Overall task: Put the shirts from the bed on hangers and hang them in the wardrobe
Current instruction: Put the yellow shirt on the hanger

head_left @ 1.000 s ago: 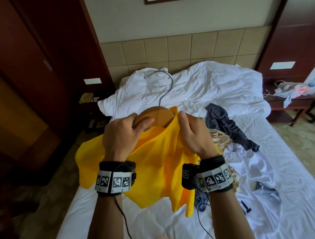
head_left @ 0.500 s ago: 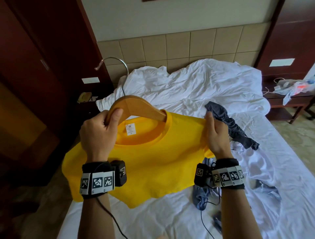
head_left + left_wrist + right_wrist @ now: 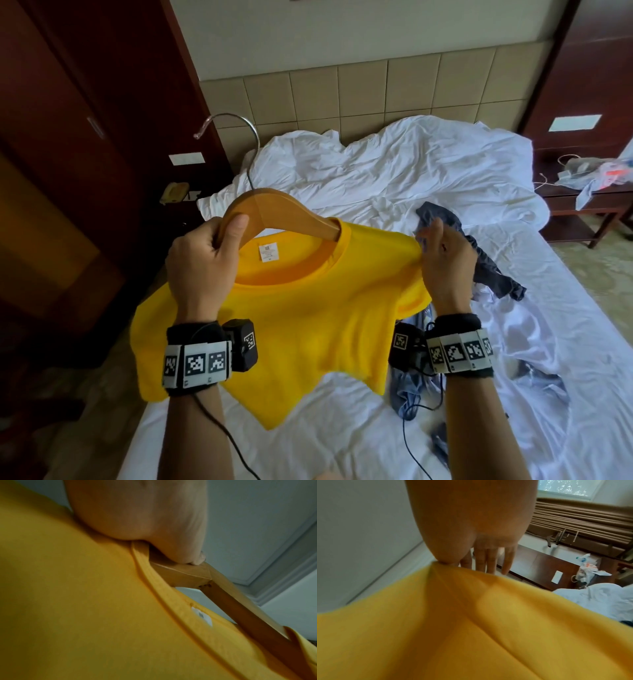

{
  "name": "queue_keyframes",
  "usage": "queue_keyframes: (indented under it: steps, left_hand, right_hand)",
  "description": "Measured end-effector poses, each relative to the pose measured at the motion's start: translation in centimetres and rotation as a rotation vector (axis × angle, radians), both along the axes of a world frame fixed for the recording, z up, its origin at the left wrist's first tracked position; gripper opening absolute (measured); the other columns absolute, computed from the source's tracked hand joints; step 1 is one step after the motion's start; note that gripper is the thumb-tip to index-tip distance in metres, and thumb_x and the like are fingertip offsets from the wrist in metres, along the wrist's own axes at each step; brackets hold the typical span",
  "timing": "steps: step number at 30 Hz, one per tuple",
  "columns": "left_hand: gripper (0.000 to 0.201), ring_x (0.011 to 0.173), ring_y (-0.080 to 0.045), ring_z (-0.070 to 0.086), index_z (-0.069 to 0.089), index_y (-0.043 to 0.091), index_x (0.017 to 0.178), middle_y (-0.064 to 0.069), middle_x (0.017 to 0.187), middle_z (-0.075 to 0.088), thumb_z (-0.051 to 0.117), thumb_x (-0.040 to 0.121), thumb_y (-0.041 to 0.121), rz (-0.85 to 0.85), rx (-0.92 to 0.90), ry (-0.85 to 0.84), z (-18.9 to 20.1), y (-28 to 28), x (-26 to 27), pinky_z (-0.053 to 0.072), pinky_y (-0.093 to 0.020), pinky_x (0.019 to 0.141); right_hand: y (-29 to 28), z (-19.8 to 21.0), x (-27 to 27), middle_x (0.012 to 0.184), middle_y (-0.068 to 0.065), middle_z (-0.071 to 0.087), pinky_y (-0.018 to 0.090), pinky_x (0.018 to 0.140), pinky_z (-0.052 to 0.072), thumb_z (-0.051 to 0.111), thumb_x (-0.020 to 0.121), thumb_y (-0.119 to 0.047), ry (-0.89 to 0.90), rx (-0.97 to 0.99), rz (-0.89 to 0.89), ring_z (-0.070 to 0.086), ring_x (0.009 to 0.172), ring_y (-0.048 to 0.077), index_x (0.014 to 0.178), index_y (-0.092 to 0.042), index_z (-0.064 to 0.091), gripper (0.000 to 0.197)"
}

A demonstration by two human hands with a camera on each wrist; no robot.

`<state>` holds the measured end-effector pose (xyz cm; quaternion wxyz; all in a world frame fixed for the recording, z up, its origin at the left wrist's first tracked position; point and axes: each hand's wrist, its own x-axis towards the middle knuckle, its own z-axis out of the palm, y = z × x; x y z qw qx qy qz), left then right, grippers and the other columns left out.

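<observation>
Little shifted since before: yellow shirt (image 3: 308,329) stayed above bed (image 3: 513,342). Left hand (image 3: 202,260) gripped hanger (image 3: 274,212) at bare left end; right hand (image 3: 445,263) pinched shirt shoulder. Hanger's long axis ran left-right; right end inside collar.

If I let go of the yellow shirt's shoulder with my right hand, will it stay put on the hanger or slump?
Probably slump: the yellow shirt looks thin and floppy, sagging in folds below the right hand pinching it. Only one arm of the wooden hanger sits inside the collar; the left hand grips the bare arm, so that side likely slides off.
</observation>
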<state>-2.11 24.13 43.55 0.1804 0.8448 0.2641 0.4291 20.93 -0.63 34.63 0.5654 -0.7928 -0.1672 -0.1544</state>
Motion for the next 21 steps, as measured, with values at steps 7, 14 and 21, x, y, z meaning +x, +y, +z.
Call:
queue_keyframes:
  steps: [7,14,21]
  left_hand:
    - [0.074,0.048,-0.016,0.049,0.058,0.015,0.071,0.003,0.051,0.049,0.03,0.097,0.079,-0.042,0.055,0.066,-0.5,-1.0,1.4,0.03,-0.034,0.048]
    - [0.073,0.052,-0.015,0.05,0.058,0.017,0.076,0.004,0.053,0.049,0.027,0.096,0.08,-0.063,0.034,0.074,-1.0,-1.1,1.8,0.032,-0.034,0.05]
    - [0.06,0.056,-0.014,0.05,0.053,0.02,0.073,0.005,0.056,0.05,0.035,0.097,0.072,-0.021,-0.042,0.039,-1.3,-0.4,1.2,0.03,-0.033,0.051]
  right_hand:
    - [2.3,3.1,-3.3,0.065,-0.007,0.051,0.036,0.051,0.028,0.042,0.111,-0.049,-0.263,-0.236,0.216,0.047,0.058,0.015,0.073,-0.018,0.052,0.05]
    - [3.1,2.6,-4.4,0.049,-0.006,0.031,0.033,0.05,0.011,0.042,0.112,-0.047,-0.156,-0.347,0.177,0.027,0.044,0.01,0.056,-0.024,0.024,0.063]
    - [1.3,2.5,-3.2,0.044,-0.005,0.031,0.034,0.051,0.012,0.044,0.112,-0.043,-0.052,-0.266,0.223,0.027,0.043,0.01,0.051,-0.022,0.024,0.067]
